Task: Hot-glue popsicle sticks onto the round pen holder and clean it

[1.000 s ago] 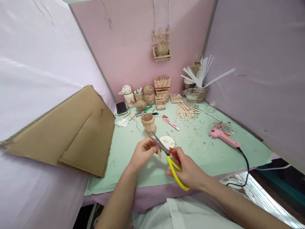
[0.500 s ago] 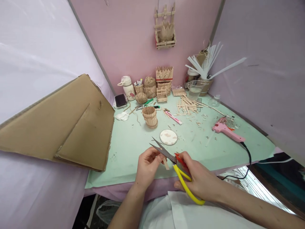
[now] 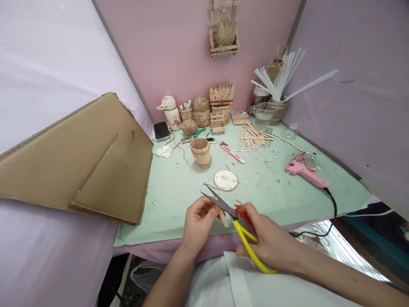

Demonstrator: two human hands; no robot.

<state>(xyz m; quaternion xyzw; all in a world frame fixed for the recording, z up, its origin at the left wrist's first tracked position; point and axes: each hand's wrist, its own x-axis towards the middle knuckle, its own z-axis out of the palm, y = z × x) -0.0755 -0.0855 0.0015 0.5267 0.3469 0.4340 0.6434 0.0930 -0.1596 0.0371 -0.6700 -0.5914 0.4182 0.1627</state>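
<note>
My left hand (image 3: 200,219) pinches a short flat wooden stick (image 3: 224,218) between thumb and fingers, near the table's front edge. In my right hand (image 3: 266,238) are scissors (image 3: 251,249) with yellow and red handles. Their dark blades are parted and point up and left, lying over the stick at my left fingertips. Just beyond the blades is a round white dish (image 3: 226,180) with small wood chips on it. Behind it stands a small cup made of wooden sticks (image 3: 201,152).
Loose wooden sticks (image 3: 254,138) are heaped at the back right. A pink glue gun (image 3: 306,174) with a black cord lies at the right. A pink cutter (image 3: 233,154) is mid-table, cardboard sheets (image 3: 105,170) lean at the left, and a clear cup (image 3: 263,118) stands at the back.
The view has tilted slightly downward, so the table items sit a little higher in it. Both hands, the stick and the scissors hold nearly the same pose.
</note>
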